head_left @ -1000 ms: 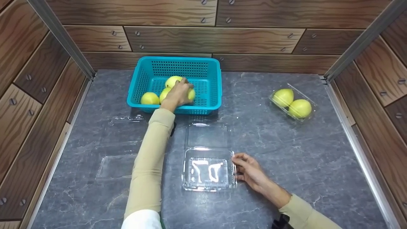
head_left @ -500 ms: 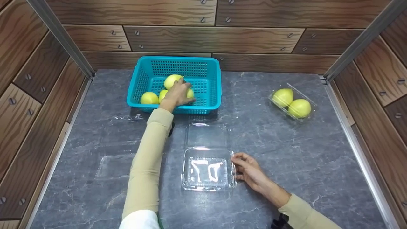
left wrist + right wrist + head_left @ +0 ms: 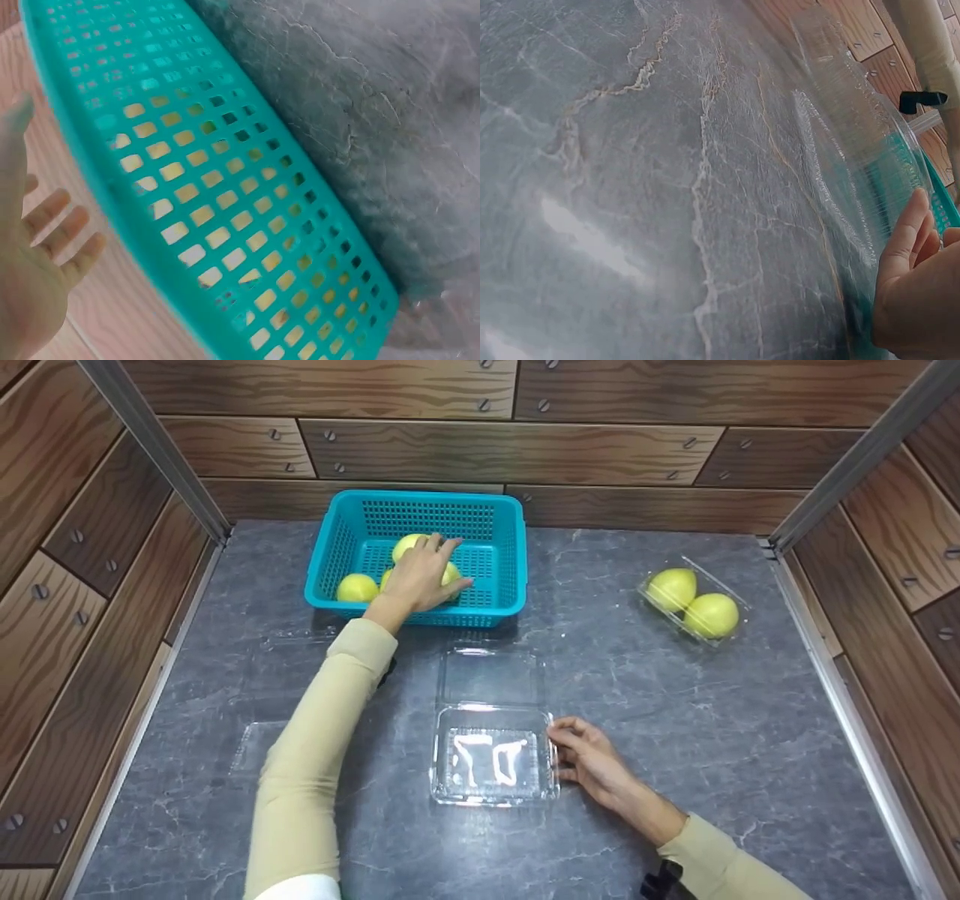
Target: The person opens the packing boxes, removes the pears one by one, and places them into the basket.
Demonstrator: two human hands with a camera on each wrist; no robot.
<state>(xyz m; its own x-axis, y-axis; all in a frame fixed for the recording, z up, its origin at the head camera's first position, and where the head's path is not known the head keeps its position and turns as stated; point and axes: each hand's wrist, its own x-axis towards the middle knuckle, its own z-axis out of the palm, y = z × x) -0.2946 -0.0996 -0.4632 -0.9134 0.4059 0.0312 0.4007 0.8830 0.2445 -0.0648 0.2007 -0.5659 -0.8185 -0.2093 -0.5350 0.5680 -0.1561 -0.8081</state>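
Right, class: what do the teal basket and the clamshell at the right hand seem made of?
The teal basket: probably moulded plastic, satin-looking, with even colour and regular holes. The clamshell: likely thin, glossy plastic; the grey tabletop shows through and bright highlights glint off it.

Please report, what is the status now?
Left hand spread over yellow fruits in turquoise basket. Right hand holds clear clamshell. Lid open, no fruit inside. No obstruction seen.

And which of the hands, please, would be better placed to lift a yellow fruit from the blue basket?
Probably the left hand: it is over the yellow fruit in the blue basket, while the right hand touches the edge of the open clear container.
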